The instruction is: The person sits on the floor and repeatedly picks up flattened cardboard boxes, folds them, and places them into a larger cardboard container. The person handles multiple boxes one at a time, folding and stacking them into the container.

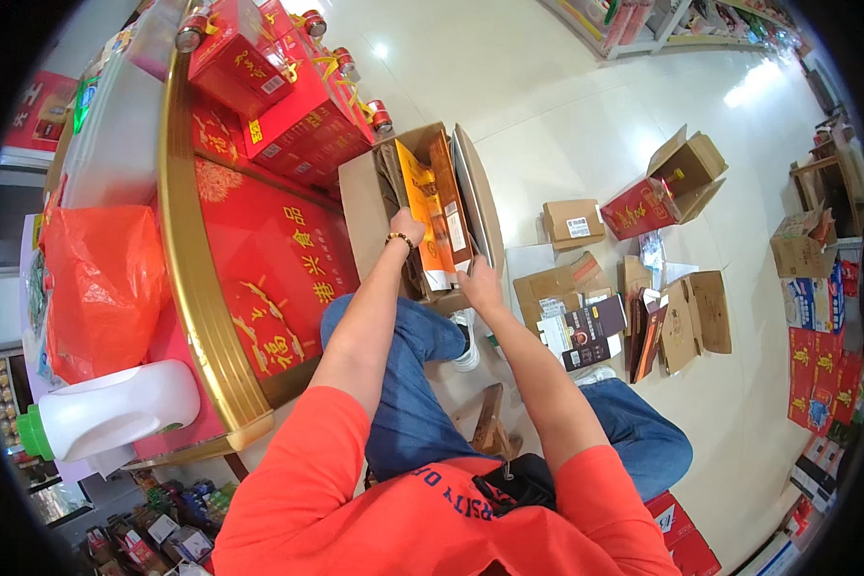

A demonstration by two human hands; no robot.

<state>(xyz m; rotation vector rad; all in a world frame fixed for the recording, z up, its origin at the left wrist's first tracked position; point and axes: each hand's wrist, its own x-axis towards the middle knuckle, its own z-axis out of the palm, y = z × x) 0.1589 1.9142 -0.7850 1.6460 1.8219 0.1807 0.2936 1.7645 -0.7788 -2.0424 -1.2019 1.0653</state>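
A large open cardboard carton [363, 216] stands before me, packed with upright flattened boxes. My left hand [407, 227], with a beaded bracelet at the wrist, is closed at the left edge of an orange flattened box [421, 183]. My right hand [481, 282] grips the near end of a brown flattened box [444, 173] that bears a white label. Its fingertips are partly hidden. A grey-white cardboard sheet [469, 183] stands along the carton's right side. Brown cardboard pieces [389, 169] fill the left side.
At left, a gold-edged red display counter [273, 245] holds red gift boxes [309, 137], an orange plastic bag [104, 288] and a white jug [122, 407]. On the floor at right lie a small carton [572, 222], an open red carton [641, 209] and flattened boxes [583, 335]. A wooden stool [488, 421] is beneath me.
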